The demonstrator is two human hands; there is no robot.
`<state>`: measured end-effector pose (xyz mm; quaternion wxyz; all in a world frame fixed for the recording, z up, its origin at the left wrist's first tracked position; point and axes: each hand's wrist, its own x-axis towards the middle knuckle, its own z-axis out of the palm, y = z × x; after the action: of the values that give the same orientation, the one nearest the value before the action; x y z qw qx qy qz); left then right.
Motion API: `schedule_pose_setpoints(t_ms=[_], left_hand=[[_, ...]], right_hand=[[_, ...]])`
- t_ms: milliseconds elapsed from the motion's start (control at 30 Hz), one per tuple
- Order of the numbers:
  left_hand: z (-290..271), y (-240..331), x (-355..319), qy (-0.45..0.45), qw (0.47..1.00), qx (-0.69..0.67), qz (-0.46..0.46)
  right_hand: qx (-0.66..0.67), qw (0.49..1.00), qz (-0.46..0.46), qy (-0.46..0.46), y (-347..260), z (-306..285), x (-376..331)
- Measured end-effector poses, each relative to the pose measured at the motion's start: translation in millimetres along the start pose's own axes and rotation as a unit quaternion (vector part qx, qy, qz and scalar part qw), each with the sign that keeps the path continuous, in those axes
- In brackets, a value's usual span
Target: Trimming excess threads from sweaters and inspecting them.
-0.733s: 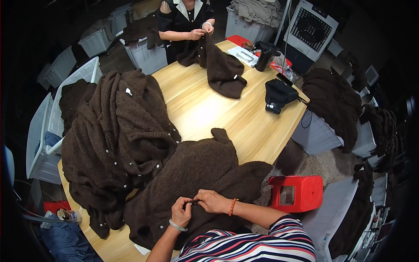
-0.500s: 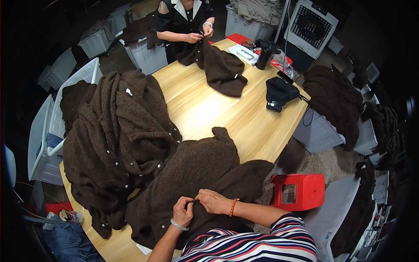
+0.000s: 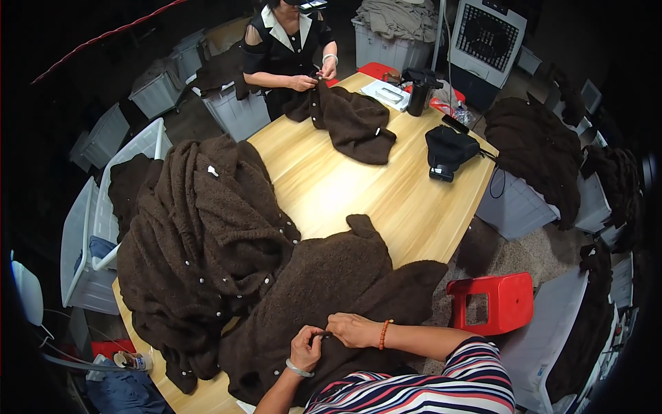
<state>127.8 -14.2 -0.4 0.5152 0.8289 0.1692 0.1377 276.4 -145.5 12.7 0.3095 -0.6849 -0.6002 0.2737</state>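
Heap of dark brown garments point(image 3: 207, 207), small pale buttons showing, on left part of wooden table point(image 3: 324, 186). Co-worker point(image 3: 293, 58) at far side, both hands at another brown garment point(image 3: 355, 124). Left hand point(image 3: 305, 348): thumb and forefinger together, clamped on edge of near brown garment point(image 3: 331, 276), which lies spread over table's near side, before the person, touching the heap. Right hand point(image 3: 353, 330): just beside left, fingers together on same edge, tips partly hidden. Farther right: black bottle point(image 3: 418, 100) on table, red stool point(image 3: 507, 303) on floor.
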Motion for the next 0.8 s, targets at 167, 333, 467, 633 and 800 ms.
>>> schedule_pose_setpoints(t_ms=[167,333,467,633,800], left_hand=[[0,-1,1,-0.010,1.000,-0.018,-0.010],[-6,-1,6,-0.028,0.999,-0.041,-0.021],[-14,3,12,-0.061,0.991,-0.085,-0.082],[-15,-2,6,-0.083,0.985,-0.096,-0.115],[-10,-2,2,-0.091,0.980,-0.117,-0.135]], right_hand=[[0.052,0.998,-0.015,0.013,6,-3,1],[0.151,0.988,-0.021,-0.021,16,-11,5],[0.200,0.979,0.025,-0.025,20,-14,9],[0.187,0.976,0.086,-0.077,12,-23,12],[0.151,0.985,0.085,-0.006,10,-12,5]])
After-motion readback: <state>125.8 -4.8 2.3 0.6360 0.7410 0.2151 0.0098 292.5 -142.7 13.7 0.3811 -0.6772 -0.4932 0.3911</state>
